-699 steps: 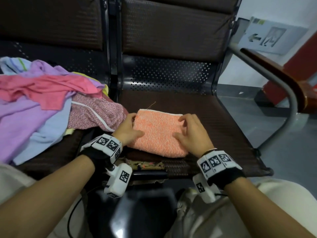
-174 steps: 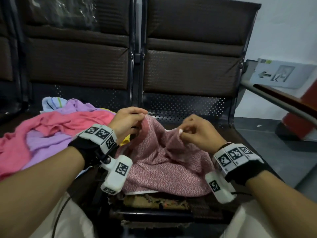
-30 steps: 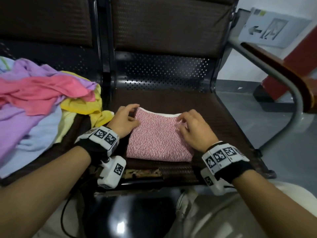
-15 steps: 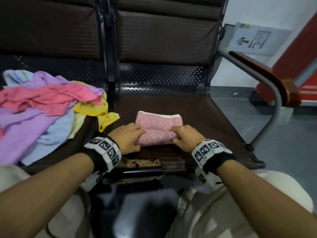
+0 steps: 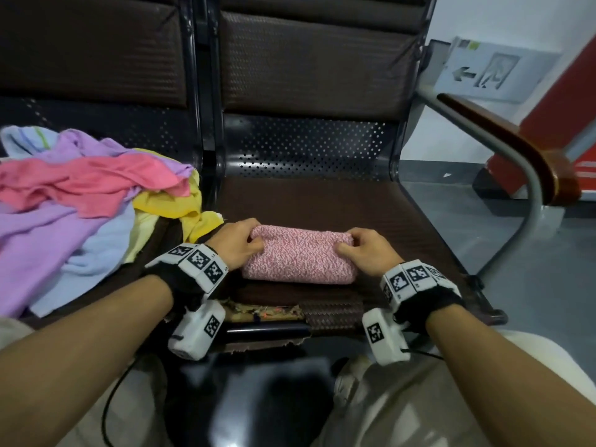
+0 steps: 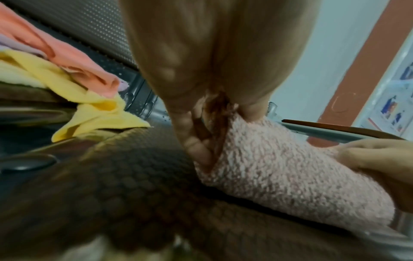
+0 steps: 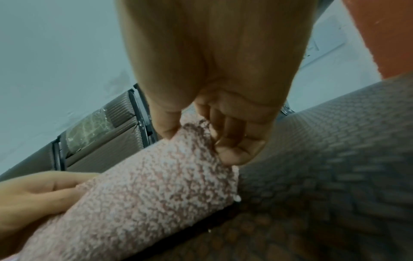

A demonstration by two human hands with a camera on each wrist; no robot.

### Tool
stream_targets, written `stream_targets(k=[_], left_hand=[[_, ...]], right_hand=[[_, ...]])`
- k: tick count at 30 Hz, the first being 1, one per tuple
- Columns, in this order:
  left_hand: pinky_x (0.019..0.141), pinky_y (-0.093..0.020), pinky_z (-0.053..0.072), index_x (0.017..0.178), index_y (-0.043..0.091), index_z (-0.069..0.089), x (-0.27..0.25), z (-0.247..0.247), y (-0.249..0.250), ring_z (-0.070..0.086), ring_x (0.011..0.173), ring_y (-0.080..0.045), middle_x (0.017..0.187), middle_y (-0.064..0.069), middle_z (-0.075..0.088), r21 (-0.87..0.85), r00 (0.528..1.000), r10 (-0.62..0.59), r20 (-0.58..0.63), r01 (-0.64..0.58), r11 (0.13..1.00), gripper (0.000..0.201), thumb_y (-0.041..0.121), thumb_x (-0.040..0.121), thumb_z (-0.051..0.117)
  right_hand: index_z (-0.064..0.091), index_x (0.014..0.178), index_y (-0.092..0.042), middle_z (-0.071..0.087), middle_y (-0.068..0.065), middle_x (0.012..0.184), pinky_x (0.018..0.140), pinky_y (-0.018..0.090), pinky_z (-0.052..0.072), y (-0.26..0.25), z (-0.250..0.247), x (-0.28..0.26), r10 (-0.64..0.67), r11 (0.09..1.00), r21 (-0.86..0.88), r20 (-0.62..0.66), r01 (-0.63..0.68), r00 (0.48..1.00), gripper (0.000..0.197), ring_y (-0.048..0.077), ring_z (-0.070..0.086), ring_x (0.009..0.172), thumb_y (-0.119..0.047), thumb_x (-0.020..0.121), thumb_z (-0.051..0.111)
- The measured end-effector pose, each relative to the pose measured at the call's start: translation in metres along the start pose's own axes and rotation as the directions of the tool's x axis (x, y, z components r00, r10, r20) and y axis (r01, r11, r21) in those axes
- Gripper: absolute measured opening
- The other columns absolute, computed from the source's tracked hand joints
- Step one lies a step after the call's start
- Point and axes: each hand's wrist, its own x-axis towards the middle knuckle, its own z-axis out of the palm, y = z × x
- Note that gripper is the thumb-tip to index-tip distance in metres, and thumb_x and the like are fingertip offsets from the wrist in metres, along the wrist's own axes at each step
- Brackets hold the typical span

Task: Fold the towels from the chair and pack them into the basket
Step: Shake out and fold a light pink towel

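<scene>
The folded pink towel lies on the chair seat. The left hand grips its left end, the right hand grips its right end. Loose towels lie heaped on the neighbouring seat.

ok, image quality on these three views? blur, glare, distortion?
Head view: sharp on the folded pink towel and both hands, dim overall, glare on the glossy dark surface at the bottom edge, armrest bowed by the wide lens. Left wrist view: seat cushion smeared in the foreground, palm soft. Right wrist view: seat weave blurred at right, towel nap fairly crisp.
</scene>
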Motion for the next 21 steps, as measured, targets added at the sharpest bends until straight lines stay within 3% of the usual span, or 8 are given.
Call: stream_targets(k=[4, 7, 9, 11, 14, 16, 19, 21], left_hand=[[0.082, -0.03, 0.044, 0.106, 0.011, 0.063, 0.024, 0.005, -0.01, 0.06, 0.096, -0.024, 0.1, -0.007, 0.065, 0.006, 0.991, -0.115, 0.072, 0.115, 0.993, 0.021, 0.019, 0.086, 0.061], [0.079, -0.031, 0.044, 0.102, 0.016, 0.055, 0.035, 0.01, -0.019, 0.058, 0.089, -0.019, 0.096, -0.003, 0.062, -0.038, 0.978, -0.197, 0.069, 0.2, 0.979, 0.02, 0.022, 0.085, 0.065], [0.077, -0.029, 0.043, 0.108, 0.017, 0.05, 0.036, 0.011, -0.019, 0.057, 0.086, -0.019, 0.094, -0.001, 0.059, 0.048, 0.979, -0.182, 0.096, 0.178, 0.983, 0.025, 0.026, 0.088, 0.061], [0.083, -0.031, 0.045, 0.119, 0.015, 0.047, 0.036, 0.009, -0.015, 0.059, 0.097, -0.022, 0.105, -0.005, 0.061, 0.193, 0.975, -0.162, 0.155, 0.131, 0.972, 0.031, 0.028, 0.092, 0.054], [0.102, -0.038, 0.039, 0.134, 0.015, 0.041, 0.032, -0.002, 0.0, 0.045, 0.122, -0.026, 0.131, -0.01, 0.045, 0.316, 0.984, -0.089, 0.152, 0.037, 0.948, 0.049, 0.019, 0.088, 0.054], [0.111, -0.043, 0.029, 0.145, 0.018, 0.027, 0.028, -0.013, 0.019, 0.029, 0.135, -0.026, 0.145, -0.009, 0.031, 0.248, 0.986, 0.053, 0.158, -0.091, 0.965, 0.074, 0.012, 0.08, 0.061], [0.117, -0.041, 0.02, 0.15, 0.023, 0.008, 0.013, -0.034, 0.061, 0.02, 0.142, -0.02, 0.156, -0.003, 0.019, -0.043, 0.955, 0.184, 0.231, -0.179, 0.983, 0.099, 0.02, 0.076, 0.073], [0.112, -0.04, 0.033, 0.148, 0.026, 0.017, 0.003, -0.048, 0.088, 0.037, 0.135, -0.018, 0.149, 0.0, 0.034, -0.214, 0.939, 0.246, 0.241, -0.196, 0.957, 0.095, 0.026, 0.075, 0.077]], right_hand=[[0.057, 0.07, -0.015, 0.062, 0.0, 0.078, 0.064, 0.024, 0.042, 0.005, 0.006, 0.017, 0.193, 0.981, 0.0, -0.021, -0.193, 0.981, 0.037, 0.013, 0.058, 0.071, -0.046, 0.073, 0.076], [0.065, 0.095, -0.011, 0.065, 0.009, 0.102, 0.082, 0.036, 0.054, 0.008, 0.005, 0.027, 0.313, 0.947, -0.084, 0.043, -0.309, 0.949, 0.058, 0.025, 0.064, 0.095, -0.062, 0.069, 0.072], [0.062, 0.114, -0.005, 0.063, 0.013, 0.115, 0.083, 0.033, 0.049, 0.005, 0.003, 0.03, 0.345, 0.928, -0.191, 0.126, -0.319, 0.93, 0.075, 0.03, 0.061, 0.105, -0.068, 0.074, 0.062], [0.061, 0.114, -0.003, 0.061, 0.013, 0.115, 0.08, 0.028, 0.042, -0.001, 0.002, 0.03, 0.335, 0.933, -0.205, 0.194, -0.296, 0.922, 0.067, 0.029, 0.059, 0.105, -0.062, 0.083, 0.056], [0.057, 0.088, -0.011, 0.059, 0.008, 0.095, 0.074, 0.028, 0.041, -0.017, -0.003, 0.022, 0.224, 0.974, -0.073, 0.206, -0.213, 0.953, 0.038, 0.02, 0.057, 0.083, -0.049, 0.089, 0.054], [0.049, 0.077, -0.02, 0.056, -0.004, 0.081, 0.06, 0.021, 0.04, -0.031, -0.011, 0.011, 0.079, 0.994, 0.07, 0.133, -0.089, 0.988, 0.026, 0.005, 0.052, 0.068, -0.04, 0.09, 0.058], [0.047, 0.086, -0.021, 0.054, -0.007, 0.075, 0.046, 0.008, 0.04, -0.055, -0.03, -0.014, -0.141, 0.945, 0.301, 0.02, 0.129, 0.99, 0.02, -0.006, 0.055, 0.054, -0.023, 0.086, 0.067], [0.049, 0.095, -0.018, 0.058, -0.006, 0.075, 0.047, 0.01, 0.043, -0.068, -0.047, -0.034, -0.23, 0.911, 0.341, -0.051, 0.234, 0.972, 0.021, -0.008, 0.055, 0.052, -0.017, 0.084, 0.068]])
